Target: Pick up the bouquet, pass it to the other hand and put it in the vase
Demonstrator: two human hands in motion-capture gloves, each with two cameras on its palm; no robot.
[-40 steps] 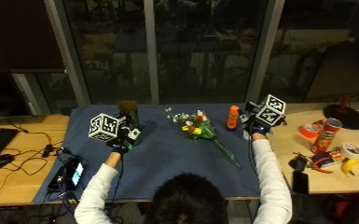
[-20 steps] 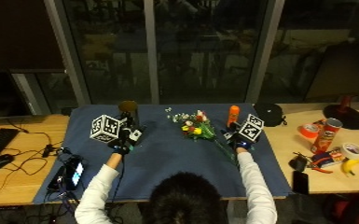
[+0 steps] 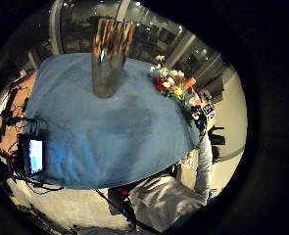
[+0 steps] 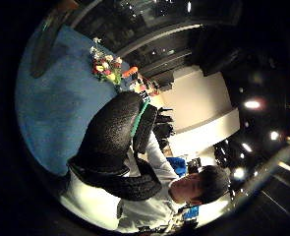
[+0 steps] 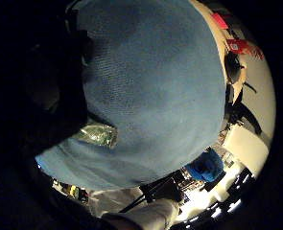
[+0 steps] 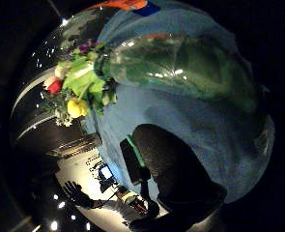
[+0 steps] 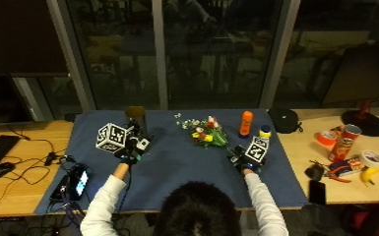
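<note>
The bouquet (image 7: 205,132) lies on the blue cloth (image 7: 176,167) at mid-table, flowers far, its clear-wrapped stems (image 7: 232,150) pointing toward me on the right. My right hand (image 7: 244,160) hovers low over the stem end. In the right thumb side view the wrap (image 6: 180,67) and flowers (image 6: 77,82) fill the picture, and the thumb (image 6: 171,179) stays apart from them. My left hand (image 7: 131,150) rests on the cloth just in front of the tall dark vase (image 7: 137,118), holding nothing. The left little finger side view shows the vase (image 3: 107,58) upright near the bouquet (image 3: 171,85).
An orange bottle (image 7: 245,123) and a small yellow-capped bottle (image 7: 265,132) stand just behind my right hand. A black pouch (image 7: 284,120) sits further right. A phone (image 7: 78,179) lies at the cloth's left edge. A crisps can (image 7: 346,142), tape and a banana (image 7: 371,174) are on the wooden table at right.
My right hand has moved from beside the orange bottle toward me and leftward, down over the bouquet's wrapped stems. The left hand and the vase have stayed put.
</note>
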